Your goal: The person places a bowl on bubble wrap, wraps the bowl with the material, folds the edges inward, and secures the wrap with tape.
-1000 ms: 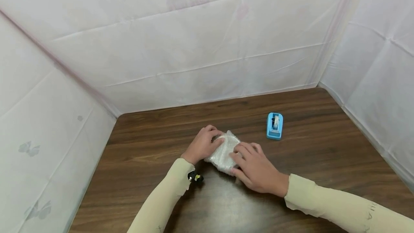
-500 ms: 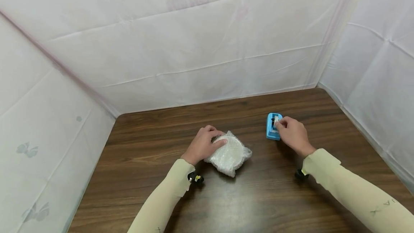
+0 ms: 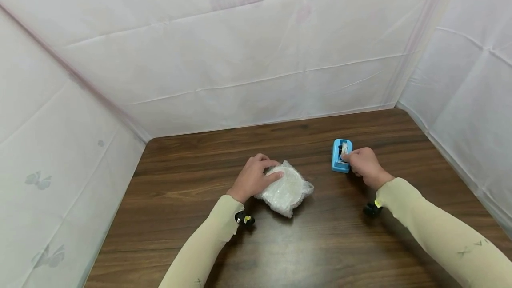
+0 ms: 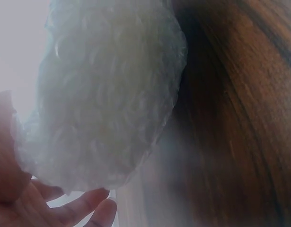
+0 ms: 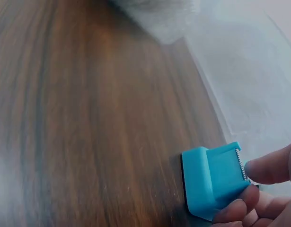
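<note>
A round, flat bundle in bubble wrap (image 3: 286,190) lies on the table, its wrapped corners sticking out. The left hand (image 3: 253,177) holds its left edge, thumb on top and fingers curled along the far side; the left wrist view shows the bubble wrap (image 4: 107,99) close up beside the fingertips. To the right stands a blue tape dispenser (image 3: 341,163) with a roll of clear tape inside. The right hand (image 3: 366,166) is at the dispenser's cutter, thumb and forefinger pinching by the serrated edge. The tape end between them is too fine to see clearly.
The dark wood-grain table (image 3: 192,208) is bounded by white sheeting (image 3: 224,57) at the back and both sides. A small black wrist camera (image 3: 245,220) hangs under the left cuff, and another wrist camera (image 3: 373,210) under the right.
The right hand has left the bubble-wrapped bundle, moved right to the tape dispenser and now pinches at its cutter. The left hand has kept its hold on the bundle.
</note>
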The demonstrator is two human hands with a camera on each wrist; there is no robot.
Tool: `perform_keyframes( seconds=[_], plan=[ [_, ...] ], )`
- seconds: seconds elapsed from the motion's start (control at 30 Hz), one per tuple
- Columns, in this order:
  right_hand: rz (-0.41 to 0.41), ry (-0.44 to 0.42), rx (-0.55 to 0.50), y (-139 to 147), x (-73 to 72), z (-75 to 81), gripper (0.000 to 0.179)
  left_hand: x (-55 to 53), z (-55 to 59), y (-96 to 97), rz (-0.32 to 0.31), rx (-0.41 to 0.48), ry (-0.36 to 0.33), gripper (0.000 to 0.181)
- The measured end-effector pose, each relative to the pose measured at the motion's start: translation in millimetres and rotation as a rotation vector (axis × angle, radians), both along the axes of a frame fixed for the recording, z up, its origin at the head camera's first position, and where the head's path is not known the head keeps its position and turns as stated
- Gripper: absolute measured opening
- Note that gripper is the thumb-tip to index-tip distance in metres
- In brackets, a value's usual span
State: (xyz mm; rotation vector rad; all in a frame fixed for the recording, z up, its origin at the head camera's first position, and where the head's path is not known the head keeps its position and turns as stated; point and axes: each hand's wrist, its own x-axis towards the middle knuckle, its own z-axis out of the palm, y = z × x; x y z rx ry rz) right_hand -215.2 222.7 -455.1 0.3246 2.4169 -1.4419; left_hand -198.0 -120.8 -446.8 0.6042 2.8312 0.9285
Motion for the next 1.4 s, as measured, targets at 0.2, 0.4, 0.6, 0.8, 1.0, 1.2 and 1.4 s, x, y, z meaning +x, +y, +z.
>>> perform_keyframes(
  seconds=[0.2,0.4,0.6,0.8,1.0,1.2,1.4],
  plan=[
    [-0.055,-0.059,-0.096,-1,-2.1,0.0,0.032,-1.9,-0.4,1.0,0.014,-0.008,-0.003,0.037],
    [-0.052,-0.020,-0.037,-1,1.5,0.6,0.039,-3.1,1.0,2.7,0.015,-0.013,-0.010,0.037],
    [0.057,0.611,0.532,-24,28.7,5.4,0.031,-3.0,0.9,4.4,-0.003,-0.022,0.002,0.037],
    [0.596,1.210,0.604,-94,73.1,10.1,0.031,-2.2,2.5,2.1,-0.004,-0.026,0.018,0.037],
    [0.833,1.380,0.738,-132,92.7,-8.3,0.040,-2.2,2.6,0.6,-0.007,-0.041,0.023,0.037],
    [0.730,1.478,0.755,-136,90.3,-22.1,0.024,-3.4,-0.6,1.9,-0.025,-0.069,0.066,0.037],
    [0.654,1.476,0.799,-138,92.0,-25.2,0.041,-4.0,-2.9,2.2,-0.026,-0.074,0.104,0.037]
  ],
)
